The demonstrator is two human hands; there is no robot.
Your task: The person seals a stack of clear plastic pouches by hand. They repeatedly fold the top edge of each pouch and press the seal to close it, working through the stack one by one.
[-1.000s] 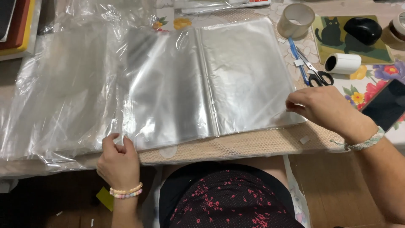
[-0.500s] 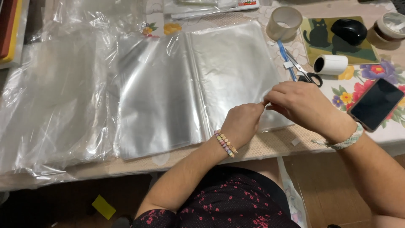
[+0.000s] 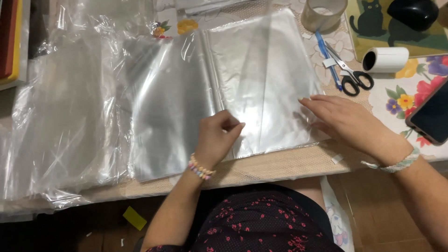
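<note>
The clear plastic sleeve (image 3: 266,84) lies flat on the table (image 3: 280,163), its near edge along the table's front edge, and both hands rest on its lower part. The left hand (image 3: 217,137) sits at the sleeve's near left corner with its fingers curled inward, the thumb and fingertips pinched on the plastic there, though how much of the film is caught in the pinch is hard to tell. The right hand (image 3: 347,121) lies palm down on the sleeve's near right corner, fingers stretched out flat and pointing left — pressing, not gripping. A second clear sleeve (image 3: 172,107) lies just beside the first on its left, their long edges overlapping, and a loose stack of plastic bags (image 3: 60,121) lies further left. To the right of the sleeve there is one pair of scissors (image 3: 352,77), one blue pen (image 3: 326,58), one white roll (image 3: 385,59), one roll of tape (image 3: 323,14) and one phone (image 3: 431,116) — all untouched. Half a second ago the two hands were bunched together at the sleeve's right edge, fingertips meeting; now they have parted, the left drawn back toward the middle seam and the right spread flat.
</note>
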